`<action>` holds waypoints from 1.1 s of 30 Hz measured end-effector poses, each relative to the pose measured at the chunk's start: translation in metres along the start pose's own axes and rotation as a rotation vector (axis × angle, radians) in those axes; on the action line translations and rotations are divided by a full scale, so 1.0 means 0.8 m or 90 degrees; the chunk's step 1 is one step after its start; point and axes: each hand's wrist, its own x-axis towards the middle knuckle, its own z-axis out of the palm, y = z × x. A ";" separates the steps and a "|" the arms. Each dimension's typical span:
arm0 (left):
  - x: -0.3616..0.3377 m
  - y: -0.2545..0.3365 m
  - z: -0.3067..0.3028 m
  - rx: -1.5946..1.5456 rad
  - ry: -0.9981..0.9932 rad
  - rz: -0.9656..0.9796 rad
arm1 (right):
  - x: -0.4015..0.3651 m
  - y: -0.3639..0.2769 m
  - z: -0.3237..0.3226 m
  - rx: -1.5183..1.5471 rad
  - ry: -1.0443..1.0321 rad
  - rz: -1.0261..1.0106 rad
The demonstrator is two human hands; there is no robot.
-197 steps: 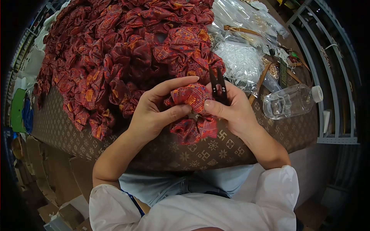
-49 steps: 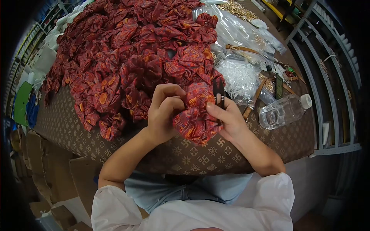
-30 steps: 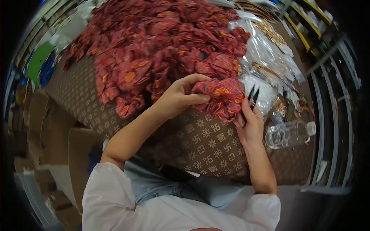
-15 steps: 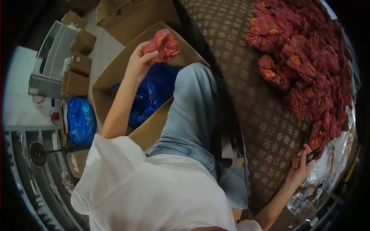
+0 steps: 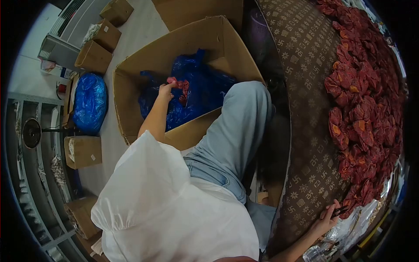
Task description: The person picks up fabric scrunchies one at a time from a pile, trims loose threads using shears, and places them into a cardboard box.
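Red scrunchie pinched in the left hand over a blue bag inside a cardboard box; right hand grips black snips on the worktop.

Dark red scrunchie at left hand, orange print. Bright blue bag liner inside plain brown cardboard box. Brown desk cover, repeating cream star and geometric motifs. Deep red scrunchie pile on it, orange patches. Black snips in right hand. Light blue jeans, white shirt. Blue floor bag.
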 end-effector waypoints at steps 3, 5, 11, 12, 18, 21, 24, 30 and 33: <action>-0.081 0.025 0.030 0.044 -0.090 0.037 | 0.001 0.002 0.002 0.005 0.007 -0.002; -0.113 0.029 0.071 0.068 -0.097 0.396 | -0.002 -0.005 0.005 0.037 0.011 0.016; -0.497 0.133 0.113 -0.074 -0.946 0.629 | -0.006 -0.019 0.007 0.056 0.004 0.072; -0.548 0.143 0.117 -0.139 -1.180 0.710 | -0.006 -0.024 0.008 0.050 -0.008 0.084; -0.711 0.109 0.102 -0.471 -1.722 0.187 | -0.002 -0.021 -0.002 0.153 -0.042 0.085; -0.724 0.097 0.093 -0.463 -1.769 0.258 | -0.001 -0.024 -0.004 0.185 -0.049 0.095; -0.730 0.097 0.099 -0.453 -1.782 0.329 | -0.001 -0.029 -0.005 0.169 -0.046 0.105; -0.737 0.099 0.103 -0.411 -1.780 0.455 | -0.004 -0.028 -0.007 0.133 -0.065 0.109; -0.736 0.096 0.098 -0.388 -1.779 0.519 | -0.004 -0.025 -0.003 0.152 -0.074 0.106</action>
